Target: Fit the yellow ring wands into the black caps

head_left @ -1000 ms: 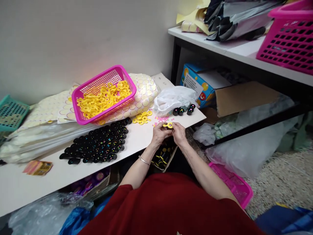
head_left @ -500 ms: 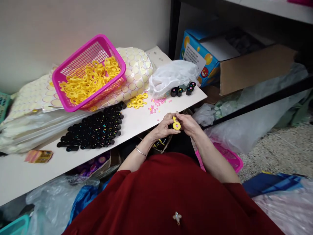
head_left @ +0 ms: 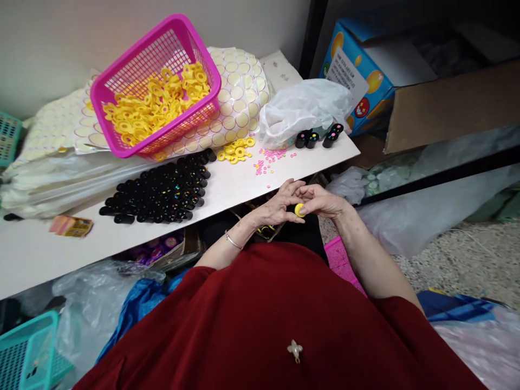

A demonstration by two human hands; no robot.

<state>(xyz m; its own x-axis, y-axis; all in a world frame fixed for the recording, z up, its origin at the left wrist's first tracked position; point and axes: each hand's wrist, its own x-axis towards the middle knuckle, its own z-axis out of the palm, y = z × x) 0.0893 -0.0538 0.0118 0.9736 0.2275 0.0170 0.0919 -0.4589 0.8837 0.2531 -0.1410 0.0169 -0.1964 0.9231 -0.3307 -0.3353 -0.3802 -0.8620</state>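
A small yellow plastic piece point(head_left: 299, 210) is between my two hands, just off the table's front edge. My right hand point(head_left: 323, 202) is closed on it, with the thumb pressed over its face. My left hand point(head_left: 280, 206) grips its other side between thumb and fingers, and the fingertips of both hands meet behind it. Fingers cover much of the piece. On the table beyond lie tiny pink rings point(head_left: 274, 154) and a small pile of yellow ring-shaped pieces point(head_left: 235, 150).
A pink basket point(head_left: 217, 89) of yellow pieces stands on sheets of round stickers point(head_left: 239, 111). Many short black cylinders point(head_left: 158, 189) lie at left, several more point(head_left: 312, 140) by a white plastic bag point(head_left: 304, 108). A blue carton point(head_left: 351, 70) is at right.
My right thumb has moved over the yellow piece, which showed its round face with a pink centre before. The left fingers have straightened somewhat. The view has shifted slightly.
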